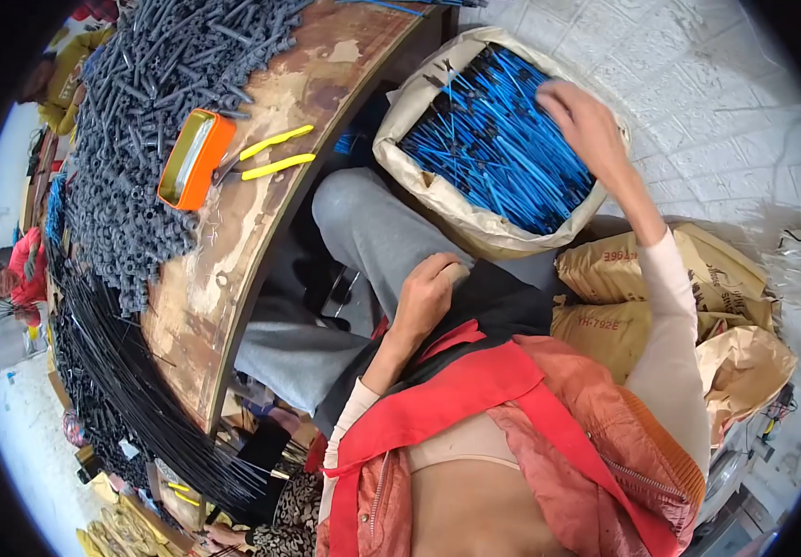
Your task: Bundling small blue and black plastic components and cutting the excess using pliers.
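Your right hand (581, 125) curls loosely over the slim blue black-tipped rods (498, 139) in the open soft-sided cream sack (433, 190), your left hand (426, 299) half-closed above your black-clad lap (507, 302), whether either grips anything unclear, and your forearm (637, 202) knocking the sack could spill rods.

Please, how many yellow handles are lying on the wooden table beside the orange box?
2. The upper handle and lower handle belong to one pair of pliers, right of the orange box.
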The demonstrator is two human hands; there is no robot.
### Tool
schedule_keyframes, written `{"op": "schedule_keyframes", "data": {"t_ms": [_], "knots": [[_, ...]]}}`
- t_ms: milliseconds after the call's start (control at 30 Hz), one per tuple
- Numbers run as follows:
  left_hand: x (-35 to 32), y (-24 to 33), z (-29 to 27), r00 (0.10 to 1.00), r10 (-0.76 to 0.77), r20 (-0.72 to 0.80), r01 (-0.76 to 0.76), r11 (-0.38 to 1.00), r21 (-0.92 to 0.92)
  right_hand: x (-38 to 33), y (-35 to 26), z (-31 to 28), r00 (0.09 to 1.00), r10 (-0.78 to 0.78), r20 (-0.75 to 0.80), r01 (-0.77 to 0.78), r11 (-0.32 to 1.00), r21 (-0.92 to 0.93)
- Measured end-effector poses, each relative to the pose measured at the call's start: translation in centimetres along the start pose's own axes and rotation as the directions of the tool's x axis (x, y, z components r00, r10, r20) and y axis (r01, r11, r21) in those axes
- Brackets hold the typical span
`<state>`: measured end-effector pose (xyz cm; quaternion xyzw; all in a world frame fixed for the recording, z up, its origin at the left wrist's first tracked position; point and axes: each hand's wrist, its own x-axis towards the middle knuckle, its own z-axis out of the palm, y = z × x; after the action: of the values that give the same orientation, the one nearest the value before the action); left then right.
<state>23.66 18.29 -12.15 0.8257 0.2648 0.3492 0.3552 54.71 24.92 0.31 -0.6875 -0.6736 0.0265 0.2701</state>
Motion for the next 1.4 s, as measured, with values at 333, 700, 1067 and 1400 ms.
{"op": "schedule_keyframes", "data": {"t_ms": [333,700,1067,1400], "knots": [[0.5,0.2,0.6,0.999,0.008,0.05,-0.011,0.997,0.074,-5.7,-5.0,10.3,0.986,-0.151,0.072,0.163,0.965,-0.207],[0.3,0.1,0.7,0.999,0.007,0.045,-0.01,0.997,0.073,-2.2,0.6,3.1,0.925,0.277,0.259,-0.374,0.781,0.5],[0.3,0.5,0.1,0.998,-0.052,0.045,0.05,0.997,0.061,0.0,-0.3,3.6,0.988,-0.144,-0.048,0.133,0.974,-0.183],[4.4,0.8,-4.4,0.973,-0.232,0.008,0.229,0.95,-0.214,3.6,2.9,-8.2,0.981,0.185,0.064,-0.196,0.951,0.241]]}}
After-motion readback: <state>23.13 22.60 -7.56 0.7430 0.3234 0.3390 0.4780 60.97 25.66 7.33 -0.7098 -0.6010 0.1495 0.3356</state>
